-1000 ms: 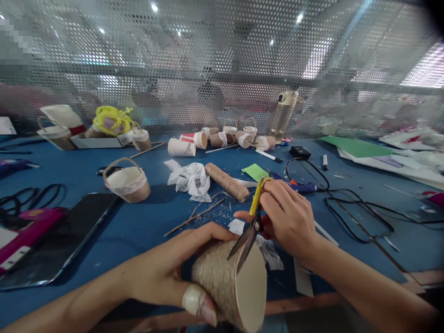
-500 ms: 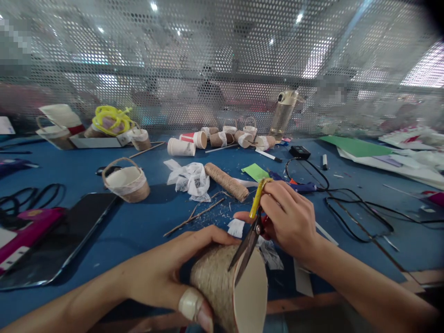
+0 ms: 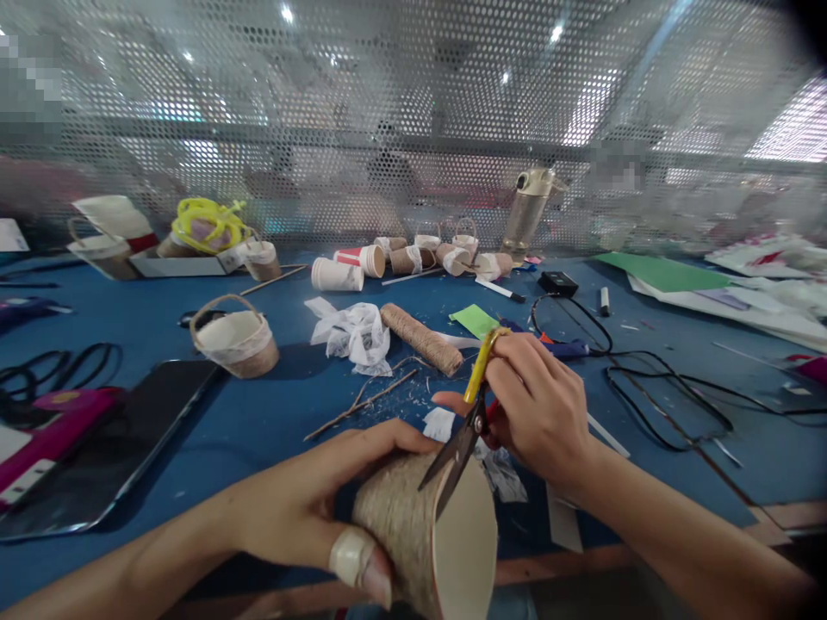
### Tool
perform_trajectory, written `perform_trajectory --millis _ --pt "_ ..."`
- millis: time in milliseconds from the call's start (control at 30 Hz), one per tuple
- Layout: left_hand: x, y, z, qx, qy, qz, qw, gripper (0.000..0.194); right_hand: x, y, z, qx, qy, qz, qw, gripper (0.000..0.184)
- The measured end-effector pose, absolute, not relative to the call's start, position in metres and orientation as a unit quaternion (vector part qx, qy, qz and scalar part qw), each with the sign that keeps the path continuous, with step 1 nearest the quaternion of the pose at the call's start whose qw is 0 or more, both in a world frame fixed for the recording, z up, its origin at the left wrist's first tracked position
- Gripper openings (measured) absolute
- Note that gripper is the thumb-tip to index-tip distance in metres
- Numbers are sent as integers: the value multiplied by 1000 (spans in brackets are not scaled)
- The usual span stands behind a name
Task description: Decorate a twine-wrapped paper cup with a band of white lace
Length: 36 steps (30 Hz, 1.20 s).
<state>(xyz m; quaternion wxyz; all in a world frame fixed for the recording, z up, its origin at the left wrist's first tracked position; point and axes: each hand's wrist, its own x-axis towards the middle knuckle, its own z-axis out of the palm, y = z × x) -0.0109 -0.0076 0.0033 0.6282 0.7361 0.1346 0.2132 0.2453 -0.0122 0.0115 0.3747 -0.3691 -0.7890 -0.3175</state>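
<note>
My left hand (image 3: 336, 517) wraps around a paper cup (image 3: 404, 525) wound with twine, tilted so its pale open mouth faces right. A bandage covers the left thumb. In my right hand (image 3: 533, 400) is a pair of scissors (image 3: 475, 426) with yellow and red handles. Their parted blades straddle the cup's rim, one outside over the twine and one inside the mouth. Behind the scissors lie scraps of white lace (image 3: 439, 424). Beyond my hands rests a roll of twine (image 3: 423, 338) beside crumpled white lace (image 3: 355, 331).
A small twine basket (image 3: 239, 343) stands left, near a black phone (image 3: 122, 439). Twigs (image 3: 362, 403) lie in the middle. A glue gun (image 3: 568, 348) and black cable sit right. Small cups, a bottle (image 3: 528, 215) and green paper (image 3: 662, 272) line the back, before a perforated metal screen (image 3: 388, 112).
The scissors have shifted slightly left and up along the cup's rim, and their blades look a little wider apart. The left hand and cup have moved a touch left.
</note>
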Motion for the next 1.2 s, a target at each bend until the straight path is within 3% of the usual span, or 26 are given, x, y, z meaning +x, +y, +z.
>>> perform_trajectory --millis 1200 --pt "-9 -9 2 739 122 243 616 76 246 -10 10 -368 -791 -307 381 38"
